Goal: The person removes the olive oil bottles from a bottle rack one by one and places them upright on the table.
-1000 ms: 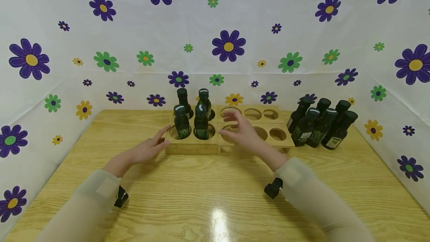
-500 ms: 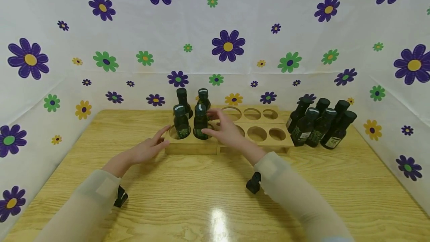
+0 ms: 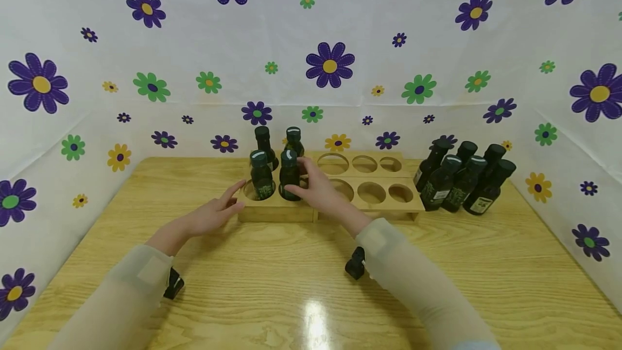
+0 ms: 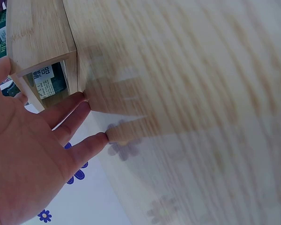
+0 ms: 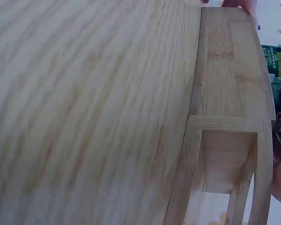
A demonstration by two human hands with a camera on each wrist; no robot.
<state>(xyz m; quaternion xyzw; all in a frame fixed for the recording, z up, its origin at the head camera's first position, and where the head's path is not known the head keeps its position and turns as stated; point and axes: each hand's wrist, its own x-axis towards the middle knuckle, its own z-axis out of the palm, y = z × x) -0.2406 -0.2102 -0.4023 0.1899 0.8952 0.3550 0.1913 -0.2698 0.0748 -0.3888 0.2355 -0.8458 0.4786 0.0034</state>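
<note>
4 bottles stand in the rack (left end); 6 bottles right.

Four bottles in two racks — six more bottles standing loose.

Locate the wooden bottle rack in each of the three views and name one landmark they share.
Head: the wooden bottle rack sits centre, far side of the table.
Left wrist: its end fills the top left corner, by the left hand.
Right wrist: its front and open end run down the right side.
Shared landmark: the dark bottles standing in it.
</note>
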